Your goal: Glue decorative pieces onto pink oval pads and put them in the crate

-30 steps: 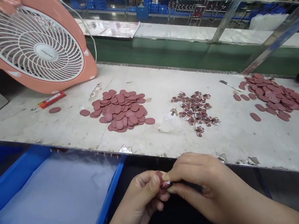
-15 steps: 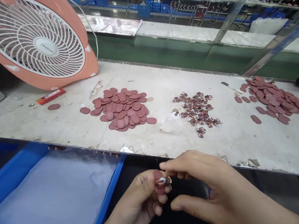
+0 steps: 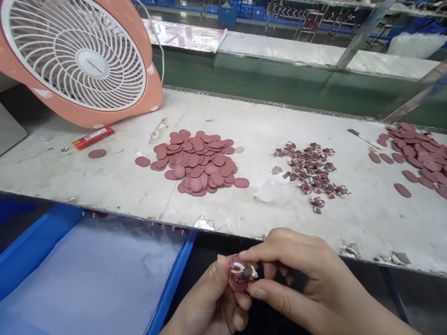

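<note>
My left hand (image 3: 207,308) pinches a reddish-brown oval disc (image 3: 239,286) between thumb and fingers, just off the table's front edge. On the face of this disc lies a tiny painted figurine (image 3: 246,272) in brown and white. From the right, my right hand (image 3: 313,275) closes its index finger and thumb on the upper and lower edges of the same piece. Whether its fingertips press the disc, the figurine or both is hard to tell. Beyond my hands, a heap of similar figurines (image 3: 314,169) and a pile of oval discs (image 3: 203,164) lie on the table.
A second pile of discs (image 3: 432,160) lies at the table's right. An orange fan (image 3: 153,92) stands at the back left, with a red packet (image 3: 93,137) before it. Below the front edge, on the left, is a blue crate (image 3: 29,241) with a pale plastic sheet (image 3: 97,295).
My right thumb and index finger, apart from the piece before, have come in and closed on it. The camera view has turned slightly left.
</note>
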The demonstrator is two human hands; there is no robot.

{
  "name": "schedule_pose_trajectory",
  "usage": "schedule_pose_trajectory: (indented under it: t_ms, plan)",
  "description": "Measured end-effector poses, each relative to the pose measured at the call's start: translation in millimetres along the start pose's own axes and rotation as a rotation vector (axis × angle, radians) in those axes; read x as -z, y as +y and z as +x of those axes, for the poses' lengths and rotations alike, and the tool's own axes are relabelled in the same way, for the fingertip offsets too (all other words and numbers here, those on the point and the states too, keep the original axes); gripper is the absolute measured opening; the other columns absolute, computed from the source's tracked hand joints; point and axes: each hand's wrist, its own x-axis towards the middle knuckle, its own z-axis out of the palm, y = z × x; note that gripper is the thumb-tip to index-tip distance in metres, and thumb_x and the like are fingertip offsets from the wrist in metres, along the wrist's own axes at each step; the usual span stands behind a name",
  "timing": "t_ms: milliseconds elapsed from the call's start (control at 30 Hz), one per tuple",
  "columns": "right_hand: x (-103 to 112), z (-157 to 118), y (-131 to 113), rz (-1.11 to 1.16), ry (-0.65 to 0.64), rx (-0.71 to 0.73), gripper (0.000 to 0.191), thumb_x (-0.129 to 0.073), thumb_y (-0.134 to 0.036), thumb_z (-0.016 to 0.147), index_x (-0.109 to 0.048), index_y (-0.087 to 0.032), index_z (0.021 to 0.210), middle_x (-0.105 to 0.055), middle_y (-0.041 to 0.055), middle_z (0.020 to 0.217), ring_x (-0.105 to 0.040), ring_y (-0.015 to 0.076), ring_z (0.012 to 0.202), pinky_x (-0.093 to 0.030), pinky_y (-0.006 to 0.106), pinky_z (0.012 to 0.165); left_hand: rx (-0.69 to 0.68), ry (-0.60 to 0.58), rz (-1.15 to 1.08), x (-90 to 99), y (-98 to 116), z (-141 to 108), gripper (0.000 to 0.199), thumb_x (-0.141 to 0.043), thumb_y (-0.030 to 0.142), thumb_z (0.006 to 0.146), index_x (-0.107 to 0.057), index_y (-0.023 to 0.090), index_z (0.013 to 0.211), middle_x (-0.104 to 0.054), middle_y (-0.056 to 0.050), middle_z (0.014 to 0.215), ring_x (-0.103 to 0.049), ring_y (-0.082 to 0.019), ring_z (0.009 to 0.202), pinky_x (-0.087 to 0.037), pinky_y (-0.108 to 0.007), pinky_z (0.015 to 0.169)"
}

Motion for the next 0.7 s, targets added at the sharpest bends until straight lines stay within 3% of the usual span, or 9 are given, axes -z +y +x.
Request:
schedule_pose_trajectory:
  t_ms: [133, 200, 333, 400, 533, 633, 700]
  plan:
    - [-8.7, 11.3, -0.9, -0.045, 0.041, 0.095, 0.015, -0.066, -0.019, 0.088, -0.068, -0.024, 0.103, -0.066, -0.0038, 0.071, -0.058, 0.0079, 0.066, -0.046, 0.018, 0.061, -0.056, -0.127, 0.083, 8.8, 4.5, -0.4, 0.043, -0.07, 0.055, 0.077, -0.076, 0.014, 0.086, -0.071, -0.006, 0.079, -0.063, -0.007, 0.059, -0.05, -0.01, 0.044]
    - [-15.8, 15.1, 1.4, -0.12, 0.119, 0.168, 0.016, -0.066, -0.017, 0.087, -0.068, -0.02, 0.102, -0.063, -0.0024, 0.069, -0.058, 0.0084, 0.064, -0.046, 0.017, 0.058, -0.147, -0.085, 0.192, 14.7, 8.3, -4.2, 0.05, -0.067, 0.062, 0.075, -0.075, 0.016, 0.095, -0.071, -0.009, 0.087, -0.065, -0.012, 0.069, -0.052, -0.014, 0.046]
    - [-41.5, 23.0, 12.4, -0.344, 0.282, 0.371, 0.019, -0.066, -0.01, 0.085, -0.066, -0.013, 0.104, -0.065, 0.0024, 0.071, -0.057, 0.012, 0.061, -0.048, 0.023, 0.055, -0.598, 0.268, 0.439, 25.4, 15.8, -19.2, 0.039, -0.083, 0.05, 0.063, -0.073, 0.025, 0.091, -0.07, -0.001, 0.076, -0.059, -0.012, 0.062, -0.049, -0.015, 0.048]
    - [-58.0, 29.1, 19.5, -0.465, 0.323, 0.49, 0.024, -0.067, -0.008, 0.084, -0.065, -0.008, 0.108, -0.066, 0.0049, 0.07, -0.055, 0.0139, 0.06, -0.048, 0.026, 0.053, -0.743, 0.362, 0.507, 27.0, 18.4, -26.9, 0.031, -0.088, 0.04, 0.06, -0.072, 0.027, 0.083, -0.067, 0.002, 0.07, -0.055, -0.009, 0.056, -0.046, -0.014, 0.046]
    - [-85.3, 45.5, 26.9, -0.542, 0.333, 0.609, 0.024, -0.068, -0.007, 0.084, -0.065, -0.005, 0.108, -0.067, 0.0067, 0.069, -0.055, 0.0153, 0.058, -0.047, 0.028, 0.05, -0.847, 0.504, 0.59, 27.4, 24.1, -34.7, 0.013, -0.082, 0.031, 0.069, -0.071, 0.026, 0.073, -0.068, 0.002, 0.069, -0.049, -0.007, 0.048, -0.044, -0.016, 0.045]
    - [-94.7, 54.6, 21.6, -0.539, 0.318, 0.634, 0.024, -0.069, -0.009, 0.084, -0.066, -0.005, 0.107, -0.066, 0.0048, 0.067, -0.056, 0.0144, 0.054, -0.046, 0.028, 0.047, -0.863, 0.697, 0.627, 40.0, 36.2, -37.6, 0.02, -0.078, 0.04, 0.071, -0.068, 0.023, 0.071, -0.068, 0.0, 0.071, -0.05, -0.01, 0.048, -0.046, -0.021, 0.044]
    - [-96.7, 55.5, 15.2, -0.569, 0.289, 0.67, 0.021, -0.067, -0.011, 0.085, -0.066, -0.007, 0.106, -0.065, 0.0018, 0.062, -0.056, 0.0131, 0.05, -0.046, 0.028, 0.047, -0.883, 0.86, 0.647, 60.2, 52.1, -40.6, 0.029, -0.075, 0.049, 0.071, -0.066, 0.021, 0.073, -0.067, -0.001, 0.069, -0.056, -0.014, 0.055, -0.046, -0.023, 0.044]
